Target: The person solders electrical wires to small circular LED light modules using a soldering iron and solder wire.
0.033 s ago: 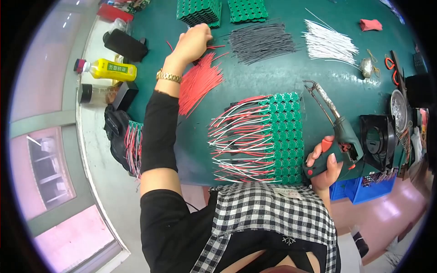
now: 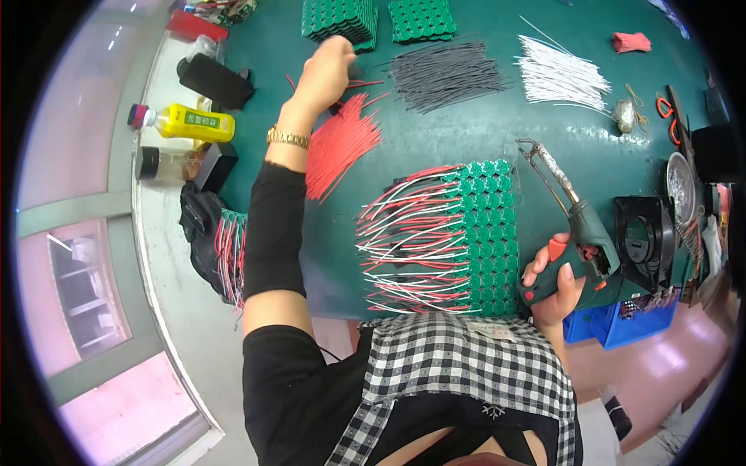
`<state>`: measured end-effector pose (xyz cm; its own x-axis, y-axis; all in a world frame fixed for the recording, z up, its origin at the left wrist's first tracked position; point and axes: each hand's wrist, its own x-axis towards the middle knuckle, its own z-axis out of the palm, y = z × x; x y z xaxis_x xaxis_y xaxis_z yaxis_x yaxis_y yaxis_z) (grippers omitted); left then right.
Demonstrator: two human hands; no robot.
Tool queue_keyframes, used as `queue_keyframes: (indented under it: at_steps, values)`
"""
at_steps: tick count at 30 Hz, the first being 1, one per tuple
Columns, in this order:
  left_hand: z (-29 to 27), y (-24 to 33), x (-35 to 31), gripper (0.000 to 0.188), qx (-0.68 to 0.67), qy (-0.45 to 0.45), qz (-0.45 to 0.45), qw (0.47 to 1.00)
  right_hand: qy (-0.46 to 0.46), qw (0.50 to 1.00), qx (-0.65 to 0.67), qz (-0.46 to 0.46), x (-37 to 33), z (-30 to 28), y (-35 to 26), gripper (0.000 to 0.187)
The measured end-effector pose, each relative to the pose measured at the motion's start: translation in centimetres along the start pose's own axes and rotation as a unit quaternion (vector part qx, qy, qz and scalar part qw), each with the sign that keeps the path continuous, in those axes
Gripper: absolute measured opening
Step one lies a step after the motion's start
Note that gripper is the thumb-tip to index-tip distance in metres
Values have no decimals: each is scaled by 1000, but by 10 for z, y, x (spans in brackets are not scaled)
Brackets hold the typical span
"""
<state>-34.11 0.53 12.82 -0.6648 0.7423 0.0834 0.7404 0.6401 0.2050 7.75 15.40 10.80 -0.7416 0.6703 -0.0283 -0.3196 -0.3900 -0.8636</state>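
My left hand (image 2: 326, 71) reaches to the far left of the bench, its fingers curled beside the near edge of a stack of green circuit boards (image 2: 336, 17). Whatever is between those fingers is hidden. A pile of red wires (image 2: 342, 147) lies under and just nearer than this hand. My right hand (image 2: 561, 291) grips the handle of a dark green soldering gun (image 2: 594, 233), whose tip points away and to the left. Between my arms lies a green circuit board panel (image 2: 489, 233), with red, white and some black wires (image 2: 412, 233) fanning out leftward from it.
Black wires (image 2: 447, 75) and white wires (image 2: 561, 71) lie in piles farther back. A smaller board stack (image 2: 422, 19) is beyond them. At right are a black fan-like box (image 2: 643, 241), orange-handled scissors (image 2: 664, 109) and a metal bowl (image 2: 680, 186). A yellow bottle (image 2: 194, 123) lies at left.
My left hand has shifted very slightly away from me and to the left, toward the board stack. The right hand and the soldering gun stay in place.
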Motion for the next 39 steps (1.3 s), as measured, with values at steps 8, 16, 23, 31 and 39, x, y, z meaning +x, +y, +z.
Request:
queue_keyframes:
  at_steps: [8,16,23,31,39]
  values:
    - [-25,26,-8,13,-241,323,15,915,-14,1000,-2,17,-4,-4,-2,43]
    - [-28,67,-22,9,-144,344,-23,928,11,999,-3,46,-8,-3,-5,43]
    - [7,139,-84,6,-195,186,81,960,12,999,-6,49,-3,-5,-1,44]
    - [31,171,-119,7,-278,90,122,949,-38,998,-6,48,-4,-8,-3,41]
    - [41,167,-123,8,-286,85,71,952,-72,971,-167,152,-28,-6,-20,55]
